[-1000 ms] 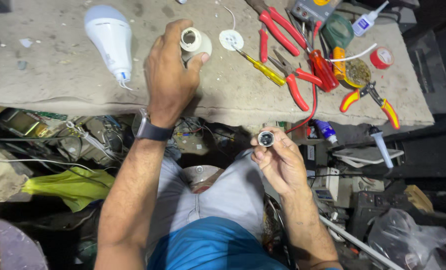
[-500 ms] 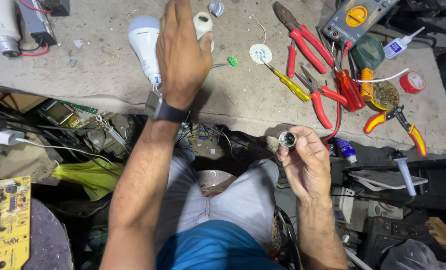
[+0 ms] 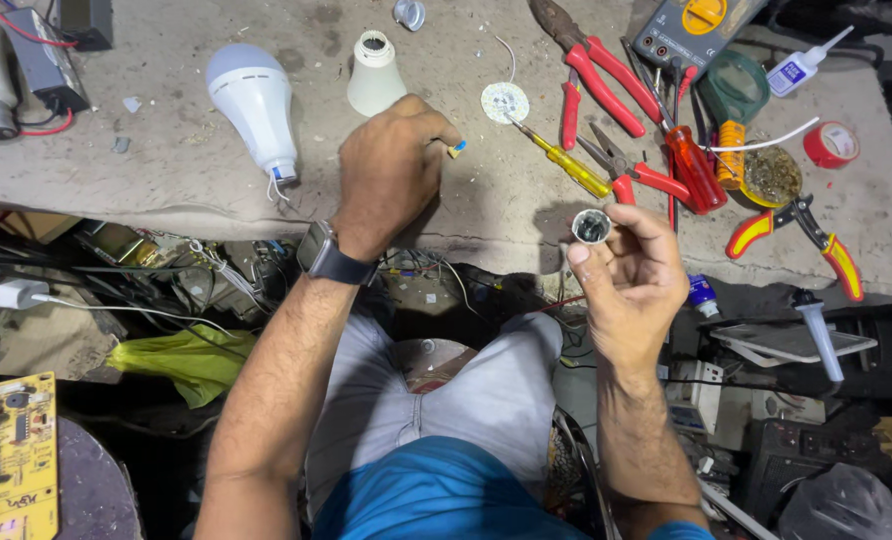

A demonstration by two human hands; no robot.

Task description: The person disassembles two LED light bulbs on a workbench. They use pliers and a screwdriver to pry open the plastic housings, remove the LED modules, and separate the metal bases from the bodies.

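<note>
Cap (image 3: 591, 226), the small round metal one, sits pinched in the right hand (image 3: 634, 285) fingertips, held up just off the bench (image 3: 166, 185) edge. Left hand (image 3: 391, 170) rests on the bench, curled around some tiny blue-yellow bit (image 3: 456, 149). White cone (image 3: 375, 75) just above it, bulb (image 3: 254, 105) to the left, yellow screwdriver (image 3: 561, 165) and red pliers (image 3: 596, 70) to the right

Stained grey workbench (image 3: 166, 170), cluttered floor.

A: Bulb (image 3: 254, 100) left of the left hand (image 3: 391, 170): white. Pliers (image 3: 596, 75) above the right hand (image 3: 631, 275)?

B: Red grips. Screwdriver (image 3: 564, 165) yellow. Cap (image 3: 591, 226) it holds: silver.
</note>
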